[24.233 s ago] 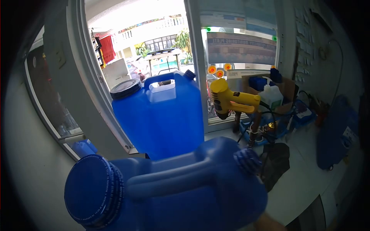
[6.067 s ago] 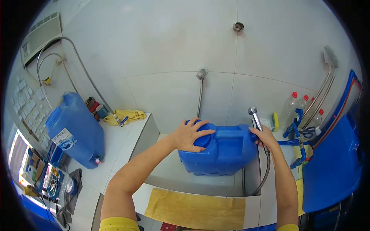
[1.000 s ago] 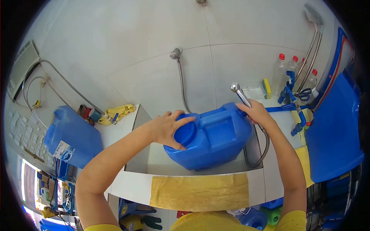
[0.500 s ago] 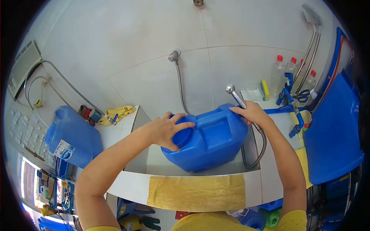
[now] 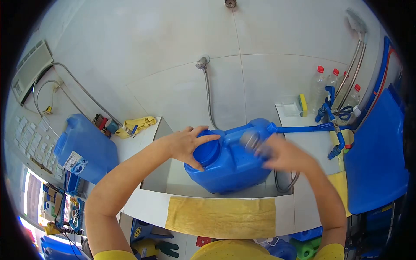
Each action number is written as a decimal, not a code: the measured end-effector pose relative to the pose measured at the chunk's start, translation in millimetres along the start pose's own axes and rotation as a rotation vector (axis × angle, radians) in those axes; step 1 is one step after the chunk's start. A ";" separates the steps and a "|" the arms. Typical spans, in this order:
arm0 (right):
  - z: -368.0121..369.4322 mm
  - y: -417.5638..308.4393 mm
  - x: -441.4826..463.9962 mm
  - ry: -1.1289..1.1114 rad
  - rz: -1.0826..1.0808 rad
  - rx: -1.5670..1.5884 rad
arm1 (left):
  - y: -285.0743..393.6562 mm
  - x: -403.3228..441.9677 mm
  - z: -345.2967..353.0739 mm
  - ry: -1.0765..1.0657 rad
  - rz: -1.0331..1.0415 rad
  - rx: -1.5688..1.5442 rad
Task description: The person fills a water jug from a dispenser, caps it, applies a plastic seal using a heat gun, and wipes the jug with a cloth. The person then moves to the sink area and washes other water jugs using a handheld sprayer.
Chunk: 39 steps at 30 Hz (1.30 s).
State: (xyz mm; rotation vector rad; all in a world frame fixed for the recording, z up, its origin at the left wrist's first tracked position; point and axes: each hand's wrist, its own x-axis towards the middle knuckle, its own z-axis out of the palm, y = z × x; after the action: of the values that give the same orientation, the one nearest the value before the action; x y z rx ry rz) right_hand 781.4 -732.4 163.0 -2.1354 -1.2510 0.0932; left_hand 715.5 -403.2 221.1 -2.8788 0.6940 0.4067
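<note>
A large blue water jug (image 5: 249, 167) sits in the white sink (image 5: 173, 184), its wide round cap (image 5: 206, 152) toward the left. My left hand (image 5: 187, 144) curls over that cap, thumb and fingers spread around its rim. Above the jug's right part, my right hand (image 5: 288, 154) is closed around a chrome shower head (image 5: 255, 143), both smeared by motion. A metal hose (image 5: 284, 188) runs from it down into the sink's right side. The jug's small blue spout cap (image 5: 272, 127) shows just behind my right hand.
Another blue jug (image 5: 89, 149) stands left of the sink. A yellow towel (image 5: 221, 216) drapes over the front edge. On the right are blue pipes with valves (image 5: 331, 117), clear bottles (image 5: 318, 86), a sponge (image 5: 303, 105), long brushes (image 5: 356, 39) and a blue panel (image 5: 377, 151).
My right hand has swung the shower head left and down over the jug, uncovering the small spout cap. My left hand stays on the round cap. The view has shifted slightly.
</note>
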 end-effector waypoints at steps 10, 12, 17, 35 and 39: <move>153.1 -63.2 -48.4 -0.556 -0.043 -0.201 | 15.7 5.8 -22.5 -0.122 -0.351 -0.065; 130.1 -69.3 -38.1 -0.628 0.075 -0.058 | 8.3 -3.0 -13.9 -0.063 -0.179 -0.035; 40.6 -66.9 17.0 -0.165 0.215 -0.035 | 7.1 -1.0 -2.3 -0.017 0.022 -0.050; 20.1 -8.4 77.6 0.117 0.304 -0.365 | -47.3 -97.8 125.1 -0.025 -0.534 -0.221; 25.7 -5.8 77.9 0.183 0.297 -0.345 | 30.5 -124.6 142.4 -0.149 -0.212 -0.300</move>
State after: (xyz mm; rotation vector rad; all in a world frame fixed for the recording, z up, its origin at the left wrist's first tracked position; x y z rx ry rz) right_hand 809.7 -655.2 165.9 -2.5503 -0.8872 -0.2020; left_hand 562.6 -347.4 119.9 -3.1117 0.3223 0.7421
